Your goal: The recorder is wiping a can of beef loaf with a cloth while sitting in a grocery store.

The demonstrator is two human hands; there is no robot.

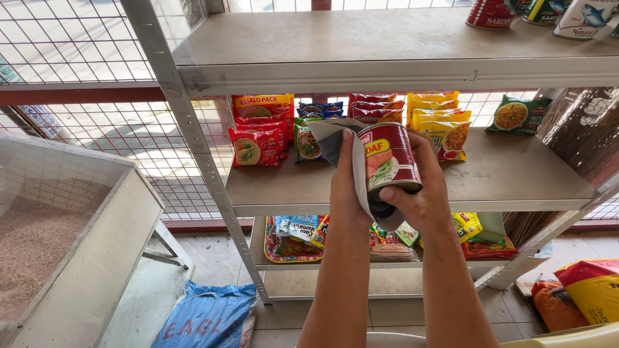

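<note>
Red and shiny, the can [390, 161] sits in the right hand [422, 196], whose fingers wrap tight around it. The left hand [345, 183] presses a grey cloth [335, 138] against the can's side. Both are held up in front of the middle shelf's edge [516, 203], with bare shelf just right of them.

right hand [422, 196] holds a red round metal can [391, 161] | left hand [346, 187] presses a grey cloth [335, 138] on the can's side | behind: grey metal shelf [503, 177] with red noodle packets [258, 138] and yellow noodle packets [442, 122]
</note>
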